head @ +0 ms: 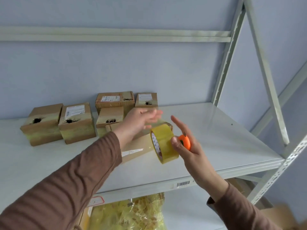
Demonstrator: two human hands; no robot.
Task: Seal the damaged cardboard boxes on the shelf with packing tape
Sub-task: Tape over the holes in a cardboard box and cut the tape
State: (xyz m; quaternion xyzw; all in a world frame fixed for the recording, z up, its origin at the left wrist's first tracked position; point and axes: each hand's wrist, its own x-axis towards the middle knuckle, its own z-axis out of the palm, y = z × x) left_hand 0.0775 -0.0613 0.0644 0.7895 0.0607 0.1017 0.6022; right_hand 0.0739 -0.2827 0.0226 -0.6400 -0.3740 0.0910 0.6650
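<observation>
On my far left, 2 torn cardboard boxes (42,124) (76,122) stand side by side on the white shelf (224,138), each with a ragged hole in its top. Further right, a smaller torn box (110,116) sits in front of a wider one (114,100), and another holed box (146,99) stands at the back by the wall. My left hand (141,121) reaches out above a flat box (136,146) lying nearer the shelf edge, fingers straight and blurred, holding nothing I can make out. Just right of it, the roll of packing tape (163,143) is on edge above that box, gripped by my right hand (186,141): thumb pressed on the roll, index finger stretched out, an orange cutter (185,141) against the palm.
</observation>
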